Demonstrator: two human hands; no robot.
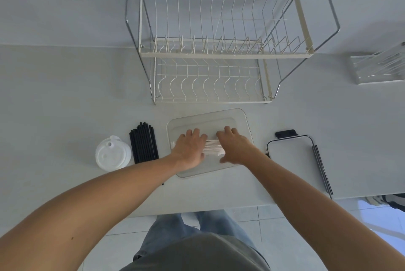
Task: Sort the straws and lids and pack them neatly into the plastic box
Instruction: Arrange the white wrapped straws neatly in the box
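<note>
A clear plastic box [241, 117] lies on the counter in front of me. Inside it is a bundle of white wrapped straws [212, 147], lying left to right. My left hand [190, 148] covers the bundle's left end and my right hand [234, 147] covers its right end, both palm down with fingers curled over the straws. A bundle of black straws [143, 142] lies left of the box. A stack of white cup lids [112, 154] stands further left.
A two-tier wire dish rack [219, 51] stands behind the box. The box's white lid with a black clasp [291, 154] lies to the right, near the counter's front edge. A clear acrylic holder [379, 69] sits at the far right.
</note>
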